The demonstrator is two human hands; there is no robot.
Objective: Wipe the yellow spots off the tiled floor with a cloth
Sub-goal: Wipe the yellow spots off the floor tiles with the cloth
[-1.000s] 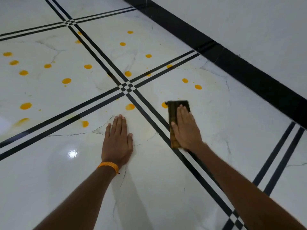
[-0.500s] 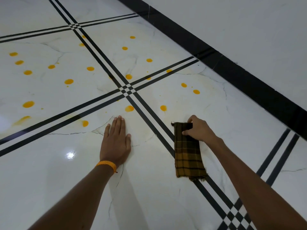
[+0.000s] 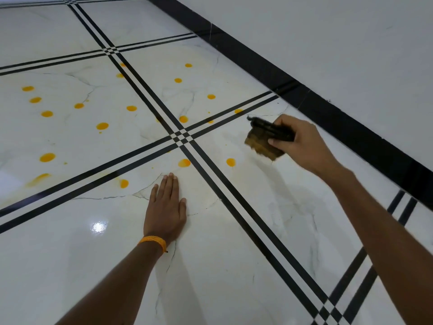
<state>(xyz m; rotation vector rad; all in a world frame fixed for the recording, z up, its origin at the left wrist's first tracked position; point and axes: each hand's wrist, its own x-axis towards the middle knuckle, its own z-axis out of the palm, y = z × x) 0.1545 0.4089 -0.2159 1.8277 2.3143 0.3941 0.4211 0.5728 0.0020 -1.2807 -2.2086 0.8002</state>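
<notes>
My right hand (image 3: pixel 302 143) grips a bunched brown and yellow checked cloth (image 3: pixel 262 144), blurred by motion, over the right tile just short of the black skirting. My left hand (image 3: pixel 166 208) lies flat, fingers together, on the white marble floor (image 3: pixel 210 266), an orange band on its wrist. Several yellow spots dot the tiles. One yellow spot (image 3: pixel 230 162) lies left of and nearer than the cloth. Another spot (image 3: pixel 184 163) sits just beyond my left fingertips. A third spot (image 3: pixel 124 183) is to their left. More spots spread over the far left tile (image 3: pixel 102 125).
Black double lines (image 3: pixel 181 137) cross between the tiles. A black skirting band (image 3: pixel 328 109) runs along the white wall (image 3: pixel 351 43) at the right. A light glare (image 3: pixel 99 227) shines on the floor left of my wrist. A faint yellow smear (image 3: pixel 38 179) marks the far left.
My right hand lifted the cloth from flat on the floor, bunched it and carried it forward and right toward the wall. Two spots near there are no longer visible. My left hand stayed put.
</notes>
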